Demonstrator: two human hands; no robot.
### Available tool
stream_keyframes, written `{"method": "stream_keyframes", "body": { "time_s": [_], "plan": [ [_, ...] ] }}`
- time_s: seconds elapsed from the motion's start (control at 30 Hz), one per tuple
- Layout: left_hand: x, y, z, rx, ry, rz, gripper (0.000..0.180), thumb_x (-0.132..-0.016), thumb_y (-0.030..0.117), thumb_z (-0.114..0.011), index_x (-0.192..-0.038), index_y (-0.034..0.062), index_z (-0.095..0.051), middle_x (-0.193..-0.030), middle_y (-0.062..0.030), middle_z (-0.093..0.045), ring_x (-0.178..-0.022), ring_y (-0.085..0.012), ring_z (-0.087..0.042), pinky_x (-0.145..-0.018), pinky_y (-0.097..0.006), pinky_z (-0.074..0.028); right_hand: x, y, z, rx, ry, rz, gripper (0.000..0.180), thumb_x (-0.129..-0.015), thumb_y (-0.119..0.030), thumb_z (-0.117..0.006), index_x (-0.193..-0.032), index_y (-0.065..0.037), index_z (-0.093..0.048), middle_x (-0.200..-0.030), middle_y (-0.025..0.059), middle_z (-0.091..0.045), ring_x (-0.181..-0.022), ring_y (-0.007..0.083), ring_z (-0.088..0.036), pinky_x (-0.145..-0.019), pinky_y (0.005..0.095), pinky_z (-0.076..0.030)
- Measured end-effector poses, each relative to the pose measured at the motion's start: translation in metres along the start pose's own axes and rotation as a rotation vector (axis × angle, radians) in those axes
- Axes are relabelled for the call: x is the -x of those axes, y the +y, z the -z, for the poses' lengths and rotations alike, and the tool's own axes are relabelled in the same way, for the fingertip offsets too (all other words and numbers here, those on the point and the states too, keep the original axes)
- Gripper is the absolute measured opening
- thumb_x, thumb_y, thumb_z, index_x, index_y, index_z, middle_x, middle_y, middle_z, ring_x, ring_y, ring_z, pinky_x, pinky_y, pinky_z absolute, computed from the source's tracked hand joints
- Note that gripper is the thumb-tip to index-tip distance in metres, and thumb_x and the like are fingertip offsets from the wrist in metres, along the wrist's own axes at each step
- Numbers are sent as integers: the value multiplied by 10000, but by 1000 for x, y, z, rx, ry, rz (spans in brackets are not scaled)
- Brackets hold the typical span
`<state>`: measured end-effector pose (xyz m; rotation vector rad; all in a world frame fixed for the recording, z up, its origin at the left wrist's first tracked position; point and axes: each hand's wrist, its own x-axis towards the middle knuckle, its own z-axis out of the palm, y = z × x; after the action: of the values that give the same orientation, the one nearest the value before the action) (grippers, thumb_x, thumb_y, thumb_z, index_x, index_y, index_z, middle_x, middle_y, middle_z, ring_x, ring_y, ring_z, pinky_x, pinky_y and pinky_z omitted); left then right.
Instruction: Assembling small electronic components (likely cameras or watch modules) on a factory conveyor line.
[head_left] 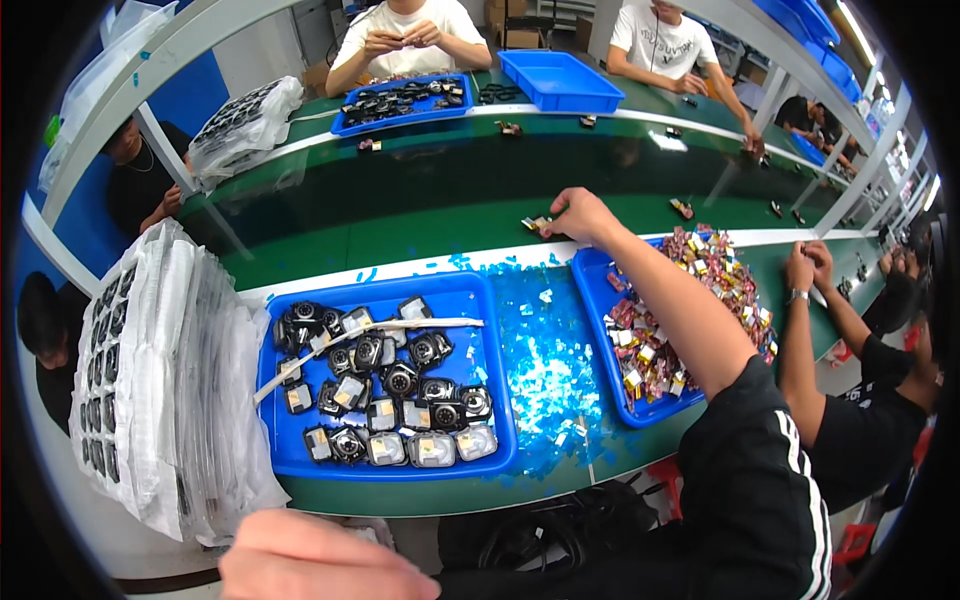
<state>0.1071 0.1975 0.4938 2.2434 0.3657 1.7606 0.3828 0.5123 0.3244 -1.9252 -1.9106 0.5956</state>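
My right hand (585, 215) reaches out over the green conveyor belt, fingers curled down and closed at a small battery-and-circuit-board piece (535, 226) in white, yellow and dark red. My left hand (315, 560) is close at the lower edge, its fingers bent together; whatever it may hold is hidden. Under my right forearm stands a blue tray (622, 408) heaped with similar battery pieces (650, 350). To the left, another blue tray (507, 425) carries several black, round-faced housings (400, 378), some with clear backs. A whitish strip (420, 324) lies across them.
Blue film scraps (550, 390) litter the table between the trays. Stacked plastic trays (160, 390) in clear wrap rise at the left. Loose battery pieces (682, 208) lie along the belt. Across it, two people work beside blue trays (560, 80); another person's hands (810, 265) are at the right.
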Motion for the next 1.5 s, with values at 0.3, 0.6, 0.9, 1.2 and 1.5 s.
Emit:
{"method": "stream_keyframes", "body": {
  "time_s": [0.3,0.6,0.9,1.2,1.5],
  "plan": [
    [-25,-2,66,164,-476,-259,319,-982,308,-444,-1229,132,-540,-972,-41,-581,-691,-280,-574,-544,-367,-472,55,-52,-2,-30,176,496,215,-787,-133,-680,-982,-41,-681,-957,162,-693,-889,327,-669,-797,420,-528],
    [-2,-4,73,-38,311,-179,147,-858,144,-588,-980,78,-638,-872,21,-540,-660,-127,-485,-637,-272,-330,117,-139,-72,190,-175,660,294,-857,-267,-661,-923,14,-605,-791,225,-671,-778,397,-667,-686,488,-530],
    [-5,-4,109,-66,135,-33,389,-933,115,-411,-1255,-75,-521,-911,-69,-491,-701,-175,-434,-659,-312,-315,108,-131,-70,-11,-326,582,312,-743,-131,-691,-1007,1,-590,-770,159,-676,-756,350,-667,-694,438,-518],
    [-11,-113,7,-447,-354,664,342,-904,137,-636,-1223,26,-581,-916,-98,-653,-769,-147,-617,-646,-273,-489,180,-109,36,-560,-147,617,115,-809,-84,-716,-912,-35,-702,-815,80,-675,-727,140,-622,-636,285,-506],
    [25,-124,-58,553,-576,1247,268,-943,105,-587,-1193,9,-600,-902,-33,-685,-728,-48,-600,-631,-197,-491,221,-19,79,-876,-100,413,121,-828,7,-698,-934,13,-639,-893,56,-657,-784,103,-626,-705,249,-518]
  ]
}}
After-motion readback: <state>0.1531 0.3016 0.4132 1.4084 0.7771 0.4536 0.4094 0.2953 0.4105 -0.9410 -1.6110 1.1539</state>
